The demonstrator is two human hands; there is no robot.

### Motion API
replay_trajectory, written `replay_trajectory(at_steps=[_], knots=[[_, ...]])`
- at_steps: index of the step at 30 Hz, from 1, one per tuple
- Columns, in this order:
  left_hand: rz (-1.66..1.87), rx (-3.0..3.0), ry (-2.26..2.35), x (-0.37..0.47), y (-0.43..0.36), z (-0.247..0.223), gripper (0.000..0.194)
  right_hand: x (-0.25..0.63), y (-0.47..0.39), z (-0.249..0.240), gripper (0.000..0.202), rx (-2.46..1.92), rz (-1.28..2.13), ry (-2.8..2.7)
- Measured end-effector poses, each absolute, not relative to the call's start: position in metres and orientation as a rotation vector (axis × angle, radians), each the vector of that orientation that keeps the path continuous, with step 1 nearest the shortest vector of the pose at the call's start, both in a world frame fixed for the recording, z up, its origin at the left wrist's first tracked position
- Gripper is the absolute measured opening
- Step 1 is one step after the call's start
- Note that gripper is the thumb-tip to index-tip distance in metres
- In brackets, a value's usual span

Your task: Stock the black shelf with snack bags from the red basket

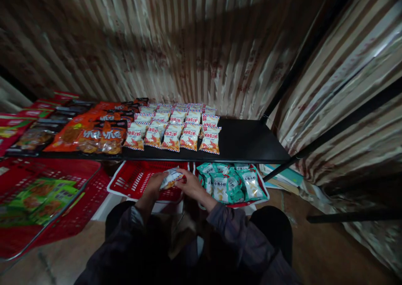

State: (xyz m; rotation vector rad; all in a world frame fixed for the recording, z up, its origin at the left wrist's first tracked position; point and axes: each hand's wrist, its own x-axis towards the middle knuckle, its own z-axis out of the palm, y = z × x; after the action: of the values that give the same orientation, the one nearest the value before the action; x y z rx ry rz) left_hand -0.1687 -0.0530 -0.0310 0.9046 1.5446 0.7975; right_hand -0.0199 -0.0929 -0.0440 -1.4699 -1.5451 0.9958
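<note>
- One small snack packet [171, 179] held between left hand [153, 185] and right hand [192, 185], just in front of and below the near edge of a black shelf [248, 140], in view over the red middle basket [133, 174].
- Turned on its side, long axis running from left hand to right hand, rising a little toward the right and slanting against the shelf edge; impossible to tell top end from bottom end.
- White over most of the visible surface, orange-yellow along the side nearer the wearer, small dark marks toward the right end; slightly shiny and uneven, too blurred for reading any print.
- Left hand: partly closed, curled around the left end of the packet, some fingers hidden.
- Right hand: thumb and fingers bent inward, nearly closed on the right end.
- Similar in colouring to the white packets [172, 137] on the shelf: five across the front, more behind, printed faces toward the wearer, long axes roughly front to back.
- Left of those, orange packets [70, 132], then dark packets [36, 136].
- Below, green packets [59, 193] in the left basket [94, 197]; teal packets [221, 188] filling the right basket [264, 189], just beside the right hand.
</note>
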Motion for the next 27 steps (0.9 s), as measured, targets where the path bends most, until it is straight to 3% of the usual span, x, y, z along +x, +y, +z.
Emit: replay_trajectory(at_steps=[4,8,14,21,27], knots=[[0.827,0.844,1.497,-0.163,-0.058,0.002,0.013,-0.011,-0.092,-0.022,0.034,-1.387,0.904,-1.515],[0.882,0.865,1.415,-0.167,-0.059,0.033,0.029,-0.008,-0.085,-0.003,0.023,-1.301,0.942,-1.361],[0.983,1.052,1.291,-0.181,-0.049,0.041,0.050,-0.001,-0.074,0.023,0.036,-1.196,1.121,-1.050],[1.155,1.603,1.198,-0.172,-0.026,0.033,0.033,0.025,-0.056,0.051,0.048,-1.258,1.008,-0.901],[1.036,1.417,0.932,-0.138,-0.010,0.040,0.051,0.054,-0.045,0.070,0.049,-1.282,0.928,-0.830]])
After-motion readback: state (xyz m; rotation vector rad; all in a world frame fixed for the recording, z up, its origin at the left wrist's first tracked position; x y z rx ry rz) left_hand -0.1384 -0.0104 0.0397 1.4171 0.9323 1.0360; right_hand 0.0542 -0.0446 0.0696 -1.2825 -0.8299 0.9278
